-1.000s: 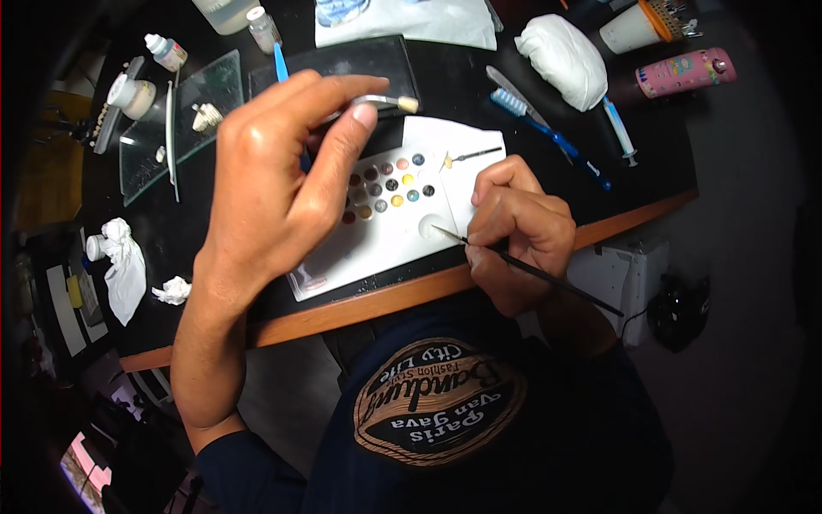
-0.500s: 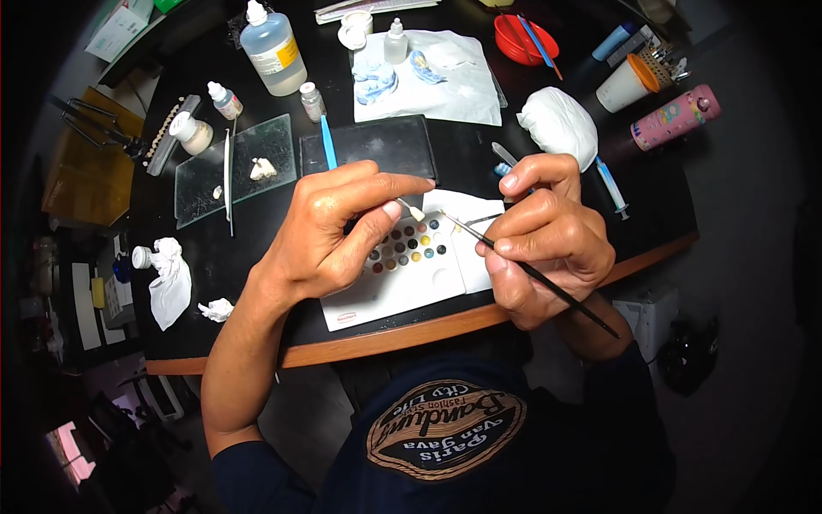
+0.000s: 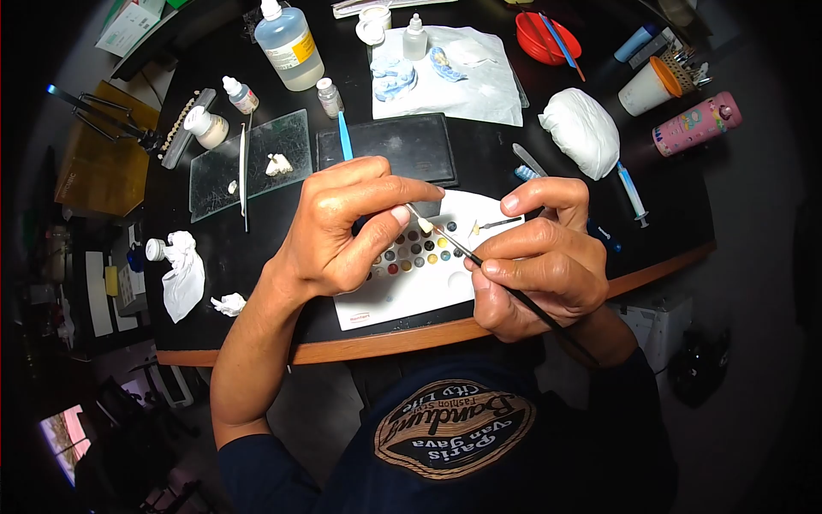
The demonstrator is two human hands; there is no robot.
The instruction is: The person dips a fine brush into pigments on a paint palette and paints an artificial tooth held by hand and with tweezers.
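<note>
My left hand (image 3: 353, 227) pinches a thin metal holder (image 3: 413, 208) with a small, pale dental crown (image 3: 425, 226) at its tip. My right hand (image 3: 548, 261) grips a slim, dark-handled paintbrush (image 3: 511, 291) like a pen. The brush tip meets or nearly meets the crown; contact is too small to make out. Beneath both hands lies a white palette (image 3: 411, 300) with rows of coloured stain dots (image 3: 419, 262). A second crown-like piece on a thin dark holder (image 3: 497, 224) rests on the palette's right part. A blue handle (image 3: 345, 137) shows behind my left hand; its lower end is hidden.
On the left are a glass slab (image 3: 295, 141) with pale pieces, small bottles (image 3: 240, 96) and crumpled tissue (image 3: 182, 278). A large bottle (image 3: 291, 53), a tissue sheet (image 3: 479, 94), a red bowl (image 3: 535, 41), a white bundle (image 3: 580, 133) and a syringe (image 3: 632, 193) stand farther back.
My right hand has brought the brush tip leftward and down to the crown. My left hand keeps its pinch. The whole view has shifted slightly.
</note>
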